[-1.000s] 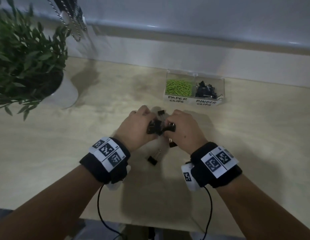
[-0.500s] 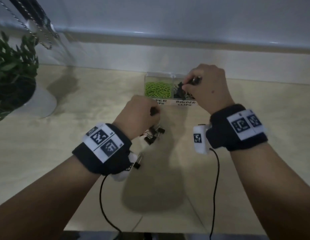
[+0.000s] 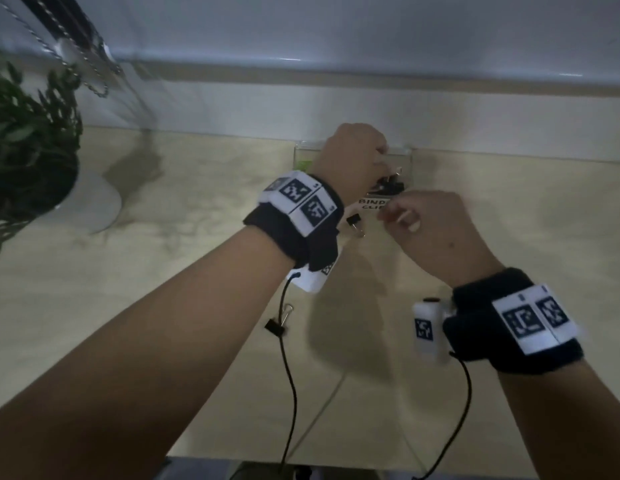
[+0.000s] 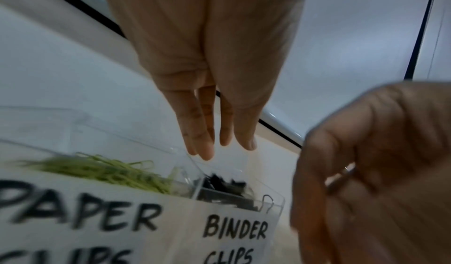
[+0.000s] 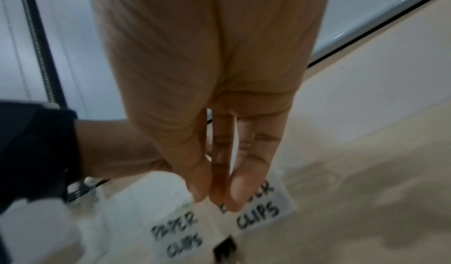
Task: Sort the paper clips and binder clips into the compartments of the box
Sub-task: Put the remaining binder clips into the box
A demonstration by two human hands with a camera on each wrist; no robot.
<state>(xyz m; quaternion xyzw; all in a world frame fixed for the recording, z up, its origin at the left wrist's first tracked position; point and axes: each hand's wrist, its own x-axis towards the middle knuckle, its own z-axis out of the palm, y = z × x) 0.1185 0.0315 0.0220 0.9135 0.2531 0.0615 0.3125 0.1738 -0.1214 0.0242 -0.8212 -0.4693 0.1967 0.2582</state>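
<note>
A clear two-compartment box (image 3: 406, 154) stands at the back of the table, labelled PAPER CLIPS and BINDER CLIPS (image 4: 234, 229). Green paper clips (image 4: 109, 169) fill its left compartment and black binder clips (image 4: 219, 183) its right one. My left hand (image 3: 353, 157) hovers over the box with straight fingers (image 4: 205, 146) pointing down at the divider, holding nothing. Just in front of the box, my right hand (image 3: 415, 223) has its fingertips (image 5: 219, 196) drawn together. A thin metal glint shows between them in the left wrist view. Two loose binder clips (image 3: 355, 221) (image 3: 277, 323) lie on the table.
A potted plant (image 3: 28, 150) in a white pot (image 3: 94, 206) stands at the left. A blind's bead chain (image 3: 94, 67) hangs at the back left. The wall ledge runs right behind the box. The table's front edge lies near the bottom, with wrist cables trailing over it.
My right hand has drawn back from above the binder compartment to the box's front. My left hand has risen from the loose clips to above the box, and its fingers have straightened.
</note>
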